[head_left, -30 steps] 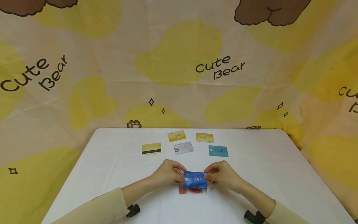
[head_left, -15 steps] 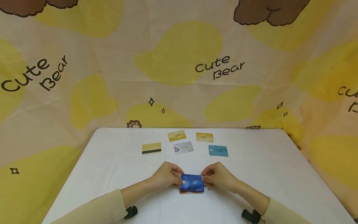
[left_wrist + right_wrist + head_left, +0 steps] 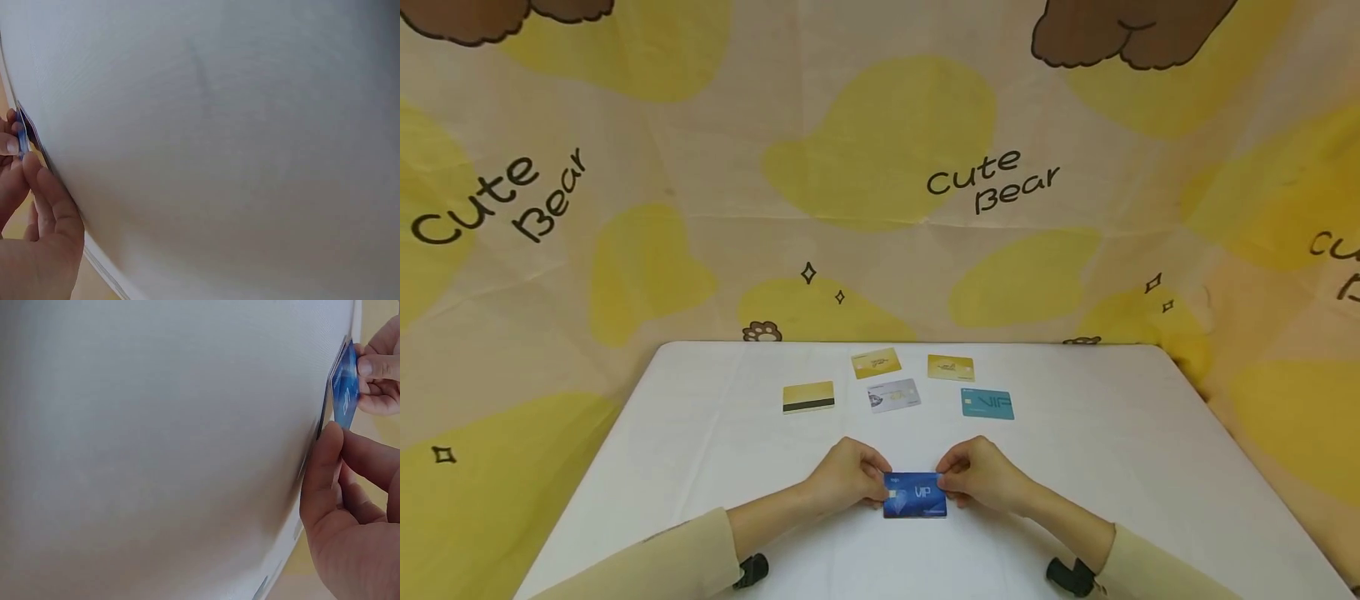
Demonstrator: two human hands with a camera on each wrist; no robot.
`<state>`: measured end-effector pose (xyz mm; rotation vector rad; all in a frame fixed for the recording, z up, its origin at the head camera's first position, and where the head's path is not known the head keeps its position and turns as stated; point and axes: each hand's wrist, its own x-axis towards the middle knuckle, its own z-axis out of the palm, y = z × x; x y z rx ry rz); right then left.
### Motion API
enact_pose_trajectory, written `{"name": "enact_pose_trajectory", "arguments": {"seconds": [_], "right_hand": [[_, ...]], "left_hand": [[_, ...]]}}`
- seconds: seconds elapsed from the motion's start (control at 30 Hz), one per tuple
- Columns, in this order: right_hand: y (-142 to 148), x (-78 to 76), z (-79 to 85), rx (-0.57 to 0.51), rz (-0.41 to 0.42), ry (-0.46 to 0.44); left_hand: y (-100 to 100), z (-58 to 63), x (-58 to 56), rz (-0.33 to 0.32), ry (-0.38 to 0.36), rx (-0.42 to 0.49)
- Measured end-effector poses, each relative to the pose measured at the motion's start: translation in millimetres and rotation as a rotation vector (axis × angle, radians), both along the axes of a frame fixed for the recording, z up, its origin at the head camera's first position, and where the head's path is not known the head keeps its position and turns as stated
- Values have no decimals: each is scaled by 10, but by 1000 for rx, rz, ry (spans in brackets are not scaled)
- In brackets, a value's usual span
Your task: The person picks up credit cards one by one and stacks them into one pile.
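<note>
A blue VIP card (image 3: 914,496) is pinched at both short sides, by my left hand (image 3: 846,473) and my right hand (image 3: 987,477). In the right wrist view the blue card (image 3: 345,390) tilts slightly above the edge of a flat card or cards (image 3: 326,400) on the table. That lower card is almost wholly covered in the head view. The left wrist view shows the thumb and fingers of my left hand (image 3: 50,225) at the blue card's end (image 3: 23,140).
Behind the hands, on the white table (image 3: 700,467), lie a striped gold card (image 3: 808,397), two yellow cards, one left (image 3: 876,363) and one right (image 3: 951,367), a silver card (image 3: 893,396) and a teal VIP card (image 3: 987,403). A patterned cloth (image 3: 880,275) hangs behind.
Both hands have brought the blue card lower and slightly left. It now covers the red card, part of which showed beneath it a second ago.
</note>
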<state>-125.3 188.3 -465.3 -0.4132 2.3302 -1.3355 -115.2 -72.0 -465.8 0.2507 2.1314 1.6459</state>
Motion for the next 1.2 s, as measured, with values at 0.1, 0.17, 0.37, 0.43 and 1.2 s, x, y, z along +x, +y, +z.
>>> {"name": "enact_pose_trajectory", "arguments": {"seconds": [0.1,0.17,0.37,0.43,1.2], "right_hand": [[-1,16,10,26,18,56],[-2,23,14,44,35,96],[-11,21,-1,82,70,171],[-17,17,-15,96,76,185],[-24,-24,-24,126,80,208]], "left_hand": [[13,-1,6,-6,20,-34],[18,-4,4,-6,34,-57],[44,12,-14,3,28,-121],[48,19,-22,1,30,-145],[64,83,-5,-31,55,-166]]}}
